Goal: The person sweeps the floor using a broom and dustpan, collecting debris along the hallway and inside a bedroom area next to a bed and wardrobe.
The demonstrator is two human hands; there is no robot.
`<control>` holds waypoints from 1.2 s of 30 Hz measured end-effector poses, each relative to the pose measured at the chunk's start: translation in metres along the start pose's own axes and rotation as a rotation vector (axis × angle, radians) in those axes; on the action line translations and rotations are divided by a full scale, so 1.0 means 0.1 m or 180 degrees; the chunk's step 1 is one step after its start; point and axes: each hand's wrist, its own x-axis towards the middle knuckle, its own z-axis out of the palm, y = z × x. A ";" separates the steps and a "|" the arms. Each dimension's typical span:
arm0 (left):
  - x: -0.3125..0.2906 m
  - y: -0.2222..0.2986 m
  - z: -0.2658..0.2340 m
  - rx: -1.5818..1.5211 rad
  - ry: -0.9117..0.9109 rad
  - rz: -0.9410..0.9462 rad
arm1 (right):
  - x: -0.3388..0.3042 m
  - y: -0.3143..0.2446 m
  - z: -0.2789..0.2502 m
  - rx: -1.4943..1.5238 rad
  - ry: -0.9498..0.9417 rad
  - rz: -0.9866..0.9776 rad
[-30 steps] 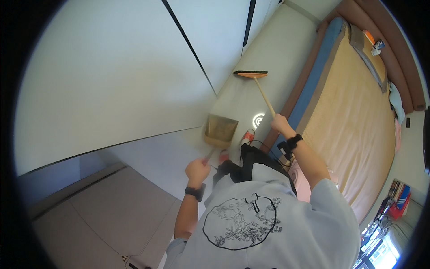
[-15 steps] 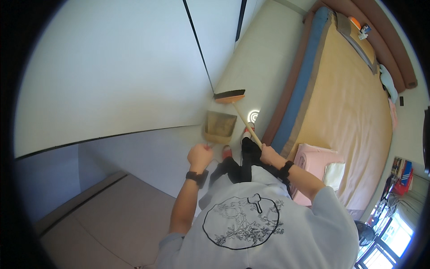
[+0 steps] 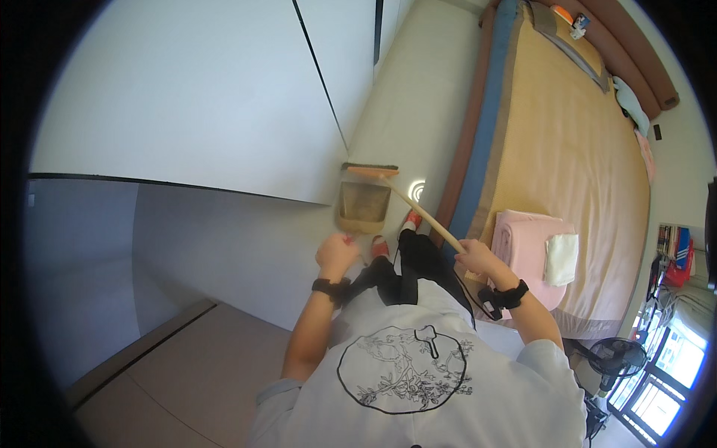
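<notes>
My right hand (image 3: pixel 478 257) is wrapped round the pale wooden stick of a broom (image 3: pixel 427 216). The broom's orange head (image 3: pixel 372 172), with dark bristles along its far side, lies on the floor right at the dustpan's far mouth. The tan, see-through dustpan (image 3: pixel 363 209) rests on the floor in front of my feet. My left hand (image 3: pixel 337 256) is closed in a fist just on the near side of the dustpan, at its handle; most of the handle is hidden by the fist. What lies inside the pan is too blurred to make out.
A white cabinet door (image 3: pixel 202 97) stands along the left, its lower corner close to the dustpan. To the right is a bed (image 3: pixel 553 149) with folded pink bedding (image 3: pixel 519 239). My red shoes (image 3: pixel 380 246) are just behind the pan. A black fan (image 3: pixel 616 357) stands at lower right.
The broom head has come nearer and slightly left, up to the dustpan's mouth. My right hand has moved right with the stick. My left hand stays by the dustpan, and the view has turned somewhat.
</notes>
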 end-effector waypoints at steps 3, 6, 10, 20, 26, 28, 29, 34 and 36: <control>-0.13 -0.08 -0.13 -0.0043 -0.0049 0.0039 | -0.06 0.03 -0.03 0.0417 0.0167 0.0250; -0.17 -0.18 -0.13 -0.0029 -0.0004 0.0006 | 0.14 0.10 0.01 0.0477 0.0387 0.0245; -0.26 -0.33 0.03 -0.0108 0.0228 -0.0051 | 0.53 -0.05 -0.06 0.0471 0.0502 0.0536; -0.17 -0.23 0.05 0.0120 0.0278 -0.0030 | 1.39 0.24 0.19 0.0238 0.0125 0.0526; -0.12 -0.28 0.06 -0.0022 0.0310 0.0014 | 0.54 0.29 0.62 -0.0169 -0.0035 0.0067; -0.11 -0.29 0.05 0.0087 0.0216 0.0053 | 0.30 0.19 0.53 0.0530 -0.0651 0.0453; -0.12 -0.28 0.03 0.0054 0.0213 0.0057 | 0.27 0.25 0.48 0.0502 -0.0637 0.0464; -0.09 -0.30 0.06 0.0265 0.0148 -0.0124 | -0.02 0.42 0.15 0.2037 -0.1060 0.0479; -0.10 -0.26 0.05 0.0296 0.0132 -0.0151 | -0.14 0.42 0.04 0.2117 -0.0993 0.0440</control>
